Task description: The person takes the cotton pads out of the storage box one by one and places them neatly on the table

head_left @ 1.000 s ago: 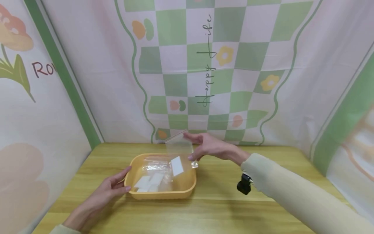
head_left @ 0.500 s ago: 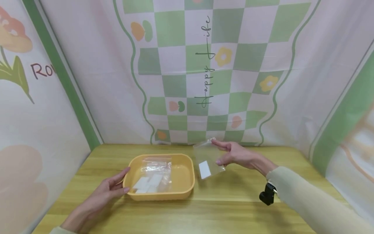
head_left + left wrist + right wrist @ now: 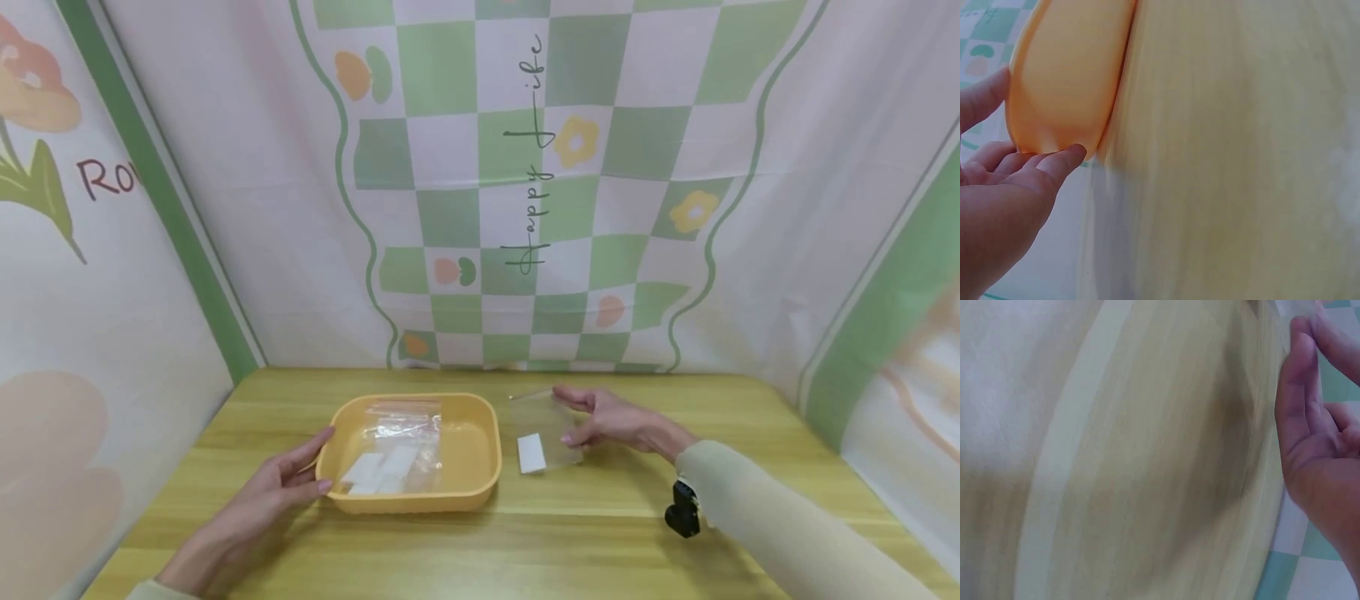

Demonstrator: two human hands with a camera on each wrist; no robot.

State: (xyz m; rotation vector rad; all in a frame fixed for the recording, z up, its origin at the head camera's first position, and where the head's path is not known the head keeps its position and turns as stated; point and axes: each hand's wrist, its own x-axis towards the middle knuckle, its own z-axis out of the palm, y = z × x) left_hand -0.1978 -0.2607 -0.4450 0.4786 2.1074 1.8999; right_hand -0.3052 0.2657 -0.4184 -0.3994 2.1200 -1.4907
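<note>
My left hand [image 3: 273, 492] holds the left end of a yellow plastic tray [image 3: 483, 454], its index finger at the far corner and thumb at the near one. In the left wrist view its fingers [image 3: 1063, 164] meet the tray's outer end wall. Inside the tray's left half lie clear zip bags [image 3: 405, 425] with white rectangular pieces. Right of the tray, my right hand [image 3: 611, 421] grips the right edge of another clear zip bag [image 3: 547, 417], close over the table. A white rectangle [image 3: 532, 453] shows in that bag's lower left. Only a sliver of it appears in the right wrist view.
The wood-grain table [image 3: 480, 558] runs up to a green-and-white checked cloth [image 3: 517, 192] at the back. Printed cloth panels also hang at the left and right sides. A small black device [image 3: 682, 510] sits at my right wrist.
My right hand has carried the single zip bag out of the tray, to the right, and then lowered it toward the table. The left hand and the tray have hardly moved.
</note>
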